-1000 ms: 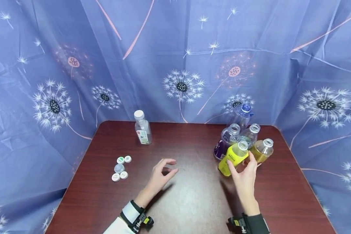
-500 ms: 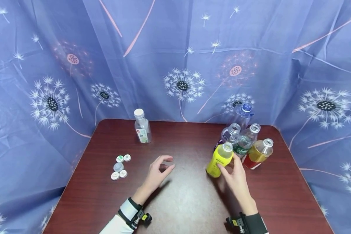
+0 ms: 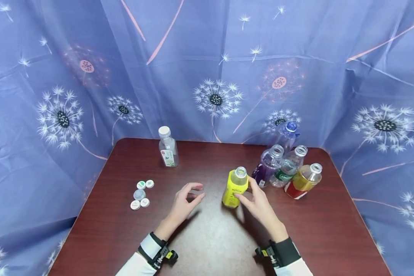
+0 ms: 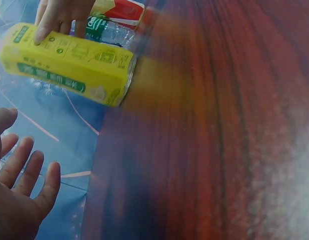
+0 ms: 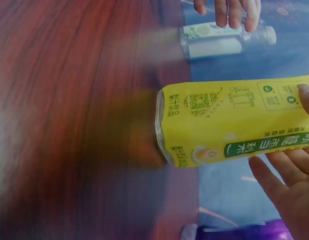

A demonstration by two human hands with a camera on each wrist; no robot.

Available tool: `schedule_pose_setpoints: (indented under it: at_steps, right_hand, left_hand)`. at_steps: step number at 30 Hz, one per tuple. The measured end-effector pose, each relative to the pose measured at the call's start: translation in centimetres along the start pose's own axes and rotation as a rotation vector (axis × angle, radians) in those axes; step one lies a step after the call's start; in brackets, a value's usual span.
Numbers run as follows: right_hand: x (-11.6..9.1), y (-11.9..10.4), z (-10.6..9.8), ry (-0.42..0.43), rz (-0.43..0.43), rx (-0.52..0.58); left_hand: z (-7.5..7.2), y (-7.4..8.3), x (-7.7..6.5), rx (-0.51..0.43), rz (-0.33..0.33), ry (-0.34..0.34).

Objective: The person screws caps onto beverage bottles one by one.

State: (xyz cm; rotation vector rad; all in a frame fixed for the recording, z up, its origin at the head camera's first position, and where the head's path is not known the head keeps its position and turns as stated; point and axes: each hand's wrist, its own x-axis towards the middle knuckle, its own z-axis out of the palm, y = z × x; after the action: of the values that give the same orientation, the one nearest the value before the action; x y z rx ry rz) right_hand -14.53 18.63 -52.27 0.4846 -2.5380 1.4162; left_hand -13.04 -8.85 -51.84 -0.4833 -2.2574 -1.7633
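Note:
My right hand (image 3: 260,207) grips an uncapped yellow-labelled drink bottle (image 3: 234,190) between thumb and fingers, near the middle of the table. The bottle leans slightly, its mouth facing up. In the right wrist view the yellow label (image 5: 229,120) shows green panels and a printed code. To the left of the bottle, my left hand (image 3: 183,203) holds nothing, its fingers loosely bent and apart from the thumb. Between the left hand and the table's left edge lie several bottle caps (image 3: 139,194), mostly white.
Uncapped bottles stand grouped at the right: a purple-labelled one (image 3: 265,168), a green-labelled one (image 3: 288,168) and a red-and-gold one (image 3: 303,182). Behind them is a clear bottle with a blue top (image 3: 291,127). A white-capped bottle (image 3: 168,149) stands back left. A blue curtain (image 3: 179,96) hangs behind.
My right hand has carried the yellow-labelled bottle leftward, away from the bottle group to the middle of the table. My left hand has shifted only slightly left.

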Motion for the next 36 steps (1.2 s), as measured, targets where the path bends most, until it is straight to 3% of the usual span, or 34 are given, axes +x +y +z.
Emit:
schedule_pose_setpoints:
  at_steps: [8, 18, 26, 36]
  right_hand:
    - [1.1, -0.5, 1.8, -0.068, -0.013, 0.071]
    - [1.8, -1.1, 1.8, -0.158, -0.059, 0.006]
    - [2.4, -1.3, 1.8, -0.166, -0.042, 0.017]
    - [2.7, -1.4, 2.7, -0.190, -0.046, 0.023]
  left_hand:
    - [-0.2, -0.2, -0.2, 0.015, -0.034, -0.008]
    - [0.3, -0.4, -0.3, 0.013, -0.022, -0.041]
    - [0.9, -4.2, -0.4, 0.029, -0.012, -0.044]
    - [0.0, -4.5, -0.4, 0.045, -0.009, -0.061]
